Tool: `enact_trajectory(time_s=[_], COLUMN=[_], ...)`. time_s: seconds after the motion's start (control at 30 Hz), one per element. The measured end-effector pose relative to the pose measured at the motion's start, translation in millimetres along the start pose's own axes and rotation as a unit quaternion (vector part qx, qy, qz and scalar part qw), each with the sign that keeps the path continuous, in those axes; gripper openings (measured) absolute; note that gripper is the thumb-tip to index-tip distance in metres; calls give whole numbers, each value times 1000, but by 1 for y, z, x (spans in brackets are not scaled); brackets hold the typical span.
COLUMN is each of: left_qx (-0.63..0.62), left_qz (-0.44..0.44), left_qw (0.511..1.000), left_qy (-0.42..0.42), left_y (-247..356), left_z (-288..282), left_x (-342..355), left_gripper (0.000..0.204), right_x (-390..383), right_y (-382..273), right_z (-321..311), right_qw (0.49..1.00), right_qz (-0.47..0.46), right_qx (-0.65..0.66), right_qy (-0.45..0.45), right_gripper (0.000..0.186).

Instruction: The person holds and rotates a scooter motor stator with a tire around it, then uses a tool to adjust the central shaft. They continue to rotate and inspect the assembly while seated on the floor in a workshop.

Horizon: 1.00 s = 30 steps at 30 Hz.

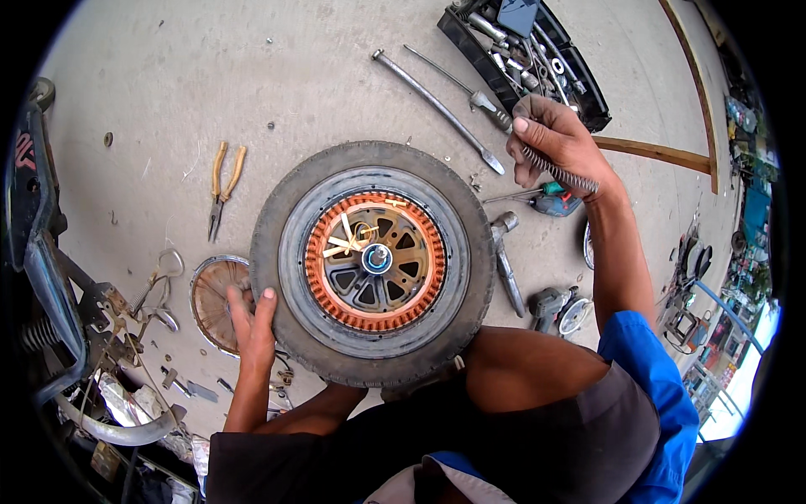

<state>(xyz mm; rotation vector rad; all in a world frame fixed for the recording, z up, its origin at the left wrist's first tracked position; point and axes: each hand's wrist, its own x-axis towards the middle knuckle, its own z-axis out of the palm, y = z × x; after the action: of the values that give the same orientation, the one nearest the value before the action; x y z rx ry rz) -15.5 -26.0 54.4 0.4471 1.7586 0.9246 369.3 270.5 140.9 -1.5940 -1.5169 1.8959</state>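
A wheel hub motor with a black tyre lies in front of me, its inside face up. Around its rim runs a ring of copper windings; white and yellow sleeved wires stick up near the centre axle. My left hand is at the tyre's left edge, thumb against the rubber, fingers stretched out. My right hand, raised above the floor right of the wheel, is closed around a metal coil spring. In line with it is a pointed rod with a grey handle; whether they are joined is unclear.
A black toolbox full of sockets stands at upper right, beside a long metal bar. Pliers and a round metal cover lie left. A hammer and power drill lie right. A vehicle frame borders the left.
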Motion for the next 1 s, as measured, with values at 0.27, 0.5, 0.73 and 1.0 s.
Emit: enact_trajectory(time_s=[0.27, 0.5, 0.73, 1.0], left_qx=[70, 265, 133, 79], left_qz=[-14, 189, 230, 184], left_qw=[997, 945, 914, 861], left_qy=[7, 22, -307, -467], left_y=[-7, 28, 73, 63], left_z=[-13, -3, 26, 56], left_x=[1, 3, -17, -27], left_gripper=[75, 50, 18, 19], right_x=[-35, -53, -57, -57], right_y=[32, 44, 29, 38], right_z=[30, 60, 131, 169], right_qw=[979, 961, 914, 907], right_qz=[133, 20, 135, 80], right_qx=[94, -17, -24, -30], right_qy=[-121, -276, -381, -412], right_gripper=[24, 31, 39, 48])
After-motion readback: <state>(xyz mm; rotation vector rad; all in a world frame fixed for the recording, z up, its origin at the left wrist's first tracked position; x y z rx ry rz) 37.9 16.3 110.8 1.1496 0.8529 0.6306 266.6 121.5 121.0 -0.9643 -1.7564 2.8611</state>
